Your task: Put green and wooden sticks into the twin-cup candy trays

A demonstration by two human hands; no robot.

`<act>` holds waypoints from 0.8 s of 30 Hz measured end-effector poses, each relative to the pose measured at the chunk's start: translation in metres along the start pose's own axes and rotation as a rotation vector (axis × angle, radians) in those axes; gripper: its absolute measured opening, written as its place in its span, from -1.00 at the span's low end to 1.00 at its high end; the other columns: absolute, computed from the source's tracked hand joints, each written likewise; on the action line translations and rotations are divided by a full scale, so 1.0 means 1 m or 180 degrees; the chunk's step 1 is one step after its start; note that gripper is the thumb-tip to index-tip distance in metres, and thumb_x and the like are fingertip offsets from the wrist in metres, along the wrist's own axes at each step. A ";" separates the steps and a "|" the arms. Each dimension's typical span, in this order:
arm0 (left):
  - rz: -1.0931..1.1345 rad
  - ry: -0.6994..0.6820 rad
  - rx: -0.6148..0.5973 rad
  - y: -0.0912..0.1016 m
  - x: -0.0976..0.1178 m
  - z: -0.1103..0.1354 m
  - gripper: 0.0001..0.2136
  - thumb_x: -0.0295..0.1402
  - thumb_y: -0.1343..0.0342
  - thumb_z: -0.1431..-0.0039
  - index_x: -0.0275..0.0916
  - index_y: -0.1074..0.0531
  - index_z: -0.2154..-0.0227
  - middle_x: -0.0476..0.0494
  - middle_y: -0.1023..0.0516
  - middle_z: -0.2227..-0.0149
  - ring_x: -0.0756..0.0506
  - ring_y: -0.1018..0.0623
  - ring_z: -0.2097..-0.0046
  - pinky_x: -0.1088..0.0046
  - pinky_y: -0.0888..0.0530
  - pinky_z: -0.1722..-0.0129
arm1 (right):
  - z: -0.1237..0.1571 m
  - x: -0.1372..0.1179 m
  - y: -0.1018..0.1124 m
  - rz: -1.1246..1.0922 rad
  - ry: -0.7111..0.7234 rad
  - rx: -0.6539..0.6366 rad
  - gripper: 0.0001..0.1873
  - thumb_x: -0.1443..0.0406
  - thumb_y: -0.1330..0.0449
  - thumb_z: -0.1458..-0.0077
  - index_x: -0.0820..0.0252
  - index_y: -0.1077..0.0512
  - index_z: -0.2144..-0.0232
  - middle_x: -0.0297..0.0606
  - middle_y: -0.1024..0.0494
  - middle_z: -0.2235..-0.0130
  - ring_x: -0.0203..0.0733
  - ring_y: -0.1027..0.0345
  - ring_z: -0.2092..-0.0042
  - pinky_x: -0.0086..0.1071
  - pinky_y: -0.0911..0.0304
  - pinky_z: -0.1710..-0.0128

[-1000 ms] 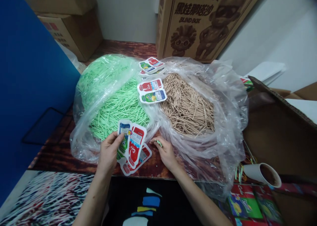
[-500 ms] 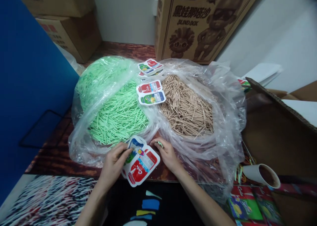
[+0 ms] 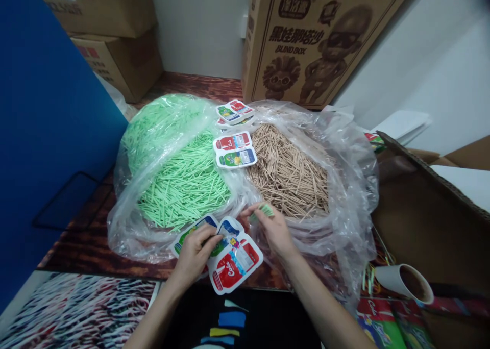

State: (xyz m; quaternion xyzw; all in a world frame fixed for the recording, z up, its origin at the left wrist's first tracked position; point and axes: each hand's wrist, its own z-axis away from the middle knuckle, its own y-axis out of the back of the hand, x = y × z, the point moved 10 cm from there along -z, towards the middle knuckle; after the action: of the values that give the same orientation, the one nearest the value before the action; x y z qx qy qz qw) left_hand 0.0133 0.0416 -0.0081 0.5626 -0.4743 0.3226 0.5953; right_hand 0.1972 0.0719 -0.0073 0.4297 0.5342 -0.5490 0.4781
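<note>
Fanned bottle-shaped Cola cards (image 3: pixel 238 262) gripped in the left hand (image 3: pixel 197 252) at the near edge of the worktop (image 3: pixel 88 249), a green-stick bunch (image 3: pixel 267 210) pinched in the right hand (image 3: pixel 275 231), clear bags (image 3: pixel 128 239) of heaped green sticks (image 3: pixel 187 185) and brown sticks (image 3: pixel 291 175) beyond

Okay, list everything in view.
Packs: several, red and green, left hand, on bags
Green sticks: many, green, left bag
Brown sticks: many, brown, right bag
Plastic bags: two, clear, on table
Table: one, reddish, beneath bags
Cartons: several, brown, behind and right
Cup: one, white, right
Packets: several, red, green, lower right
Panel: one, blue, left
Frame: one, black, left
Striped material: unclear, multicoloured, lower left
Wall: one, grey, behind
Left hand: one, holding packs
Right hand: one, holding green sticks
</note>
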 end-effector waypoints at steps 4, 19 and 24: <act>0.0160 -0.0005 -0.0027 -0.006 0.004 -0.003 -0.79 -0.28 -0.08 -0.18 -0.22 -0.45 0.52 -0.05 -0.42 0.47 -0.05 -0.42 0.39 0.47 -0.32 0.37 | -0.014 -0.004 -0.002 -0.1301 -0.0397 0.0099 -0.86 0.18 -0.22 -0.10 0.11 -0.41 0.36 -0.28 -0.60 0.29 -0.12 -0.48 0.13 -0.12 -0.30 -0.04; 0.0411 0.0028 0.0121 -0.015 -0.001 -0.003 -0.84 -0.31 -0.11 -0.16 -0.21 -0.49 0.48 -0.08 -0.48 0.44 -0.09 -0.47 0.34 0.44 -0.36 0.31 | 0.001 0.023 -0.026 -0.1377 -0.1012 -0.0045 -0.87 0.21 -0.21 -0.09 0.15 -0.39 0.35 -0.17 -0.61 0.22 -0.01 -0.47 0.07 -0.10 -0.36 0.08; 0.0668 0.0003 0.0301 -0.013 0.002 -0.007 -0.87 -0.31 -0.13 -0.13 -0.21 -0.51 0.45 -0.11 -0.51 0.39 -0.10 -0.48 0.30 0.41 -0.38 0.27 | 0.014 -0.004 -0.044 -0.0233 -0.0919 -0.0942 -0.68 0.18 -0.23 -0.07 0.14 -0.41 0.11 -0.18 -0.51 0.03 -0.09 -0.43 0.07 -0.23 -0.36 0.10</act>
State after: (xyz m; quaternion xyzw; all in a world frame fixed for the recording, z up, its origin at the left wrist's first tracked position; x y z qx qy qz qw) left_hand 0.0269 0.0458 -0.0104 0.5371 -0.5146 0.4055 0.5313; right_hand 0.1554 0.0569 0.0048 0.2520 0.5503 -0.5374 0.5873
